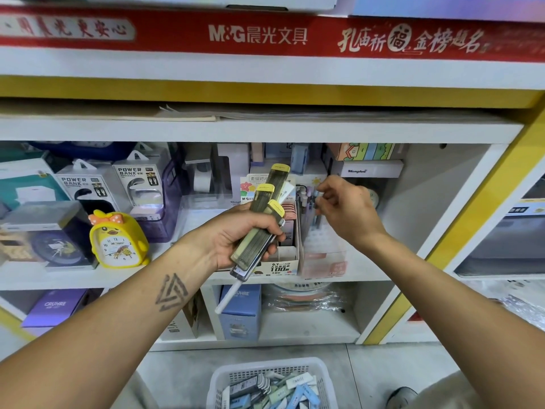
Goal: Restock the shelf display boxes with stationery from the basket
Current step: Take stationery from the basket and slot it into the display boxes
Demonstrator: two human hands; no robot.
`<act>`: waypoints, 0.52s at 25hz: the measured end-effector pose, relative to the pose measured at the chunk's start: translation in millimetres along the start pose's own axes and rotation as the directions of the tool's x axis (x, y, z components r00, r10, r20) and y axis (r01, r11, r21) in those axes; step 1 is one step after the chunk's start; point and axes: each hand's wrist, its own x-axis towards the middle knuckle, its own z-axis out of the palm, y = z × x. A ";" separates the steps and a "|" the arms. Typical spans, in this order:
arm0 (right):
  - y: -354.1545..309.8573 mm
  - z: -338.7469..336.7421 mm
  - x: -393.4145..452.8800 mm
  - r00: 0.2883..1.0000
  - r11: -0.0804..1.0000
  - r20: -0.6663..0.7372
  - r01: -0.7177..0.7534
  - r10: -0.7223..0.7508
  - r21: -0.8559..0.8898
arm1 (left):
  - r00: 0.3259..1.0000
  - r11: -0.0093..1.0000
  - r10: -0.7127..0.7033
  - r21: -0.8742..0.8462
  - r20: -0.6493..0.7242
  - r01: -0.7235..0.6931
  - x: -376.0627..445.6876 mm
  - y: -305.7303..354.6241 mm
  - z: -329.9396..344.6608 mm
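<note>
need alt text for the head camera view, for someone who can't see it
A person's left hand grips a bundle of long yellow-capped lead refill cases before a stationery shelf, while the right hand reaches into a display box of pens. A white plastic basket of stationery sits on the floor below.
</note>
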 end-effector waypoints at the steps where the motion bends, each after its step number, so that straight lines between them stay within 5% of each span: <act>1: 0.9 0.9 -0.5 0.999 1.000 0.035 -0.012 0.012 0.000 | 1.000 1.000 0.002 0.004 0.000 -0.002 0.0 0.0 -0.5; 4: -2.2 5.7 -2.1 0.988 0.989 0.150 0.043 -0.022 -0.140 | 1.000 1.000 0.006 0.013 0.001 -0.006 -0.8 -0.6 -0.9; 6: -7.7 5.9 1.3 0.995 0.993 0.097 0.035 -0.025 -0.110 | 1.000 0.999 0.000 0.035 0.011 -0.001 -1.3 -1.3 0.9; 8: -15.7 1.8 6.6 0.993 0.974 0.049 -0.115 0.107 0.196 | 0.999 0.996 -0.019 0.088 0.031 0.016 -1.5 -2.8 4.1; 10: -23.4 1.0 10.3 0.966 0.840 0.118 -0.257 0.229 0.478 | 0.998 0.991 -0.041 0.132 0.046 0.035 -0.9 -4.3 7.1; 13: -31.7 3.6 11.6 0.958 0.721 0.161 -0.284 0.236 0.632 | 0.997 0.985 -0.056 0.164 0.057 0.046 -0.5 -5.1 9.8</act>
